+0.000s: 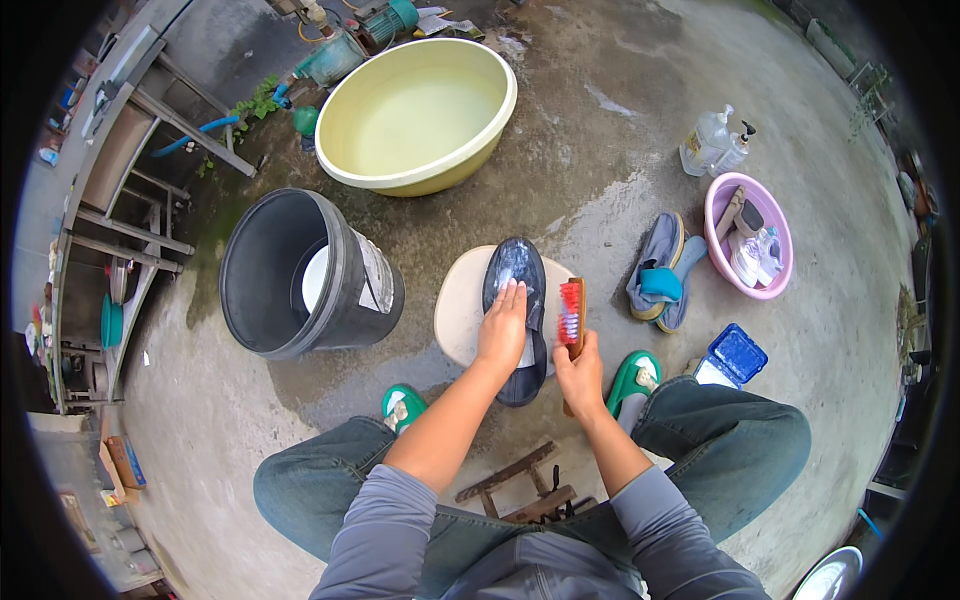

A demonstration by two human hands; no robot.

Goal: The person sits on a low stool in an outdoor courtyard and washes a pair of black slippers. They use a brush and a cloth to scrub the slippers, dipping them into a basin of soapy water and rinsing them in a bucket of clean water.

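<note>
A dark, wet-looking slip-on shoe [516,259] lies toe-forward across a beige stool top or board [457,311] on the ground before me. My left hand [504,326] rests flat on the shoe's upper, fingers pointing toward the toe. Just right of the shoe, my right hand [581,367] grips a wooden scrubbing brush [576,319] by its lower end. Its red and pale bristles face left, toward the shoe, with a gap between them. The part of the shoe under my left palm is hidden.
Ahead stands a yellow basin [416,169] of water; a black bucket [382,300] sits left. On the right are blue-grey shoes [660,247], a pink basin [784,247] holding shoes, pump bottles [705,142] and an open blue box [739,352]. A wooden stool [517,480] shows between my legs.
</note>
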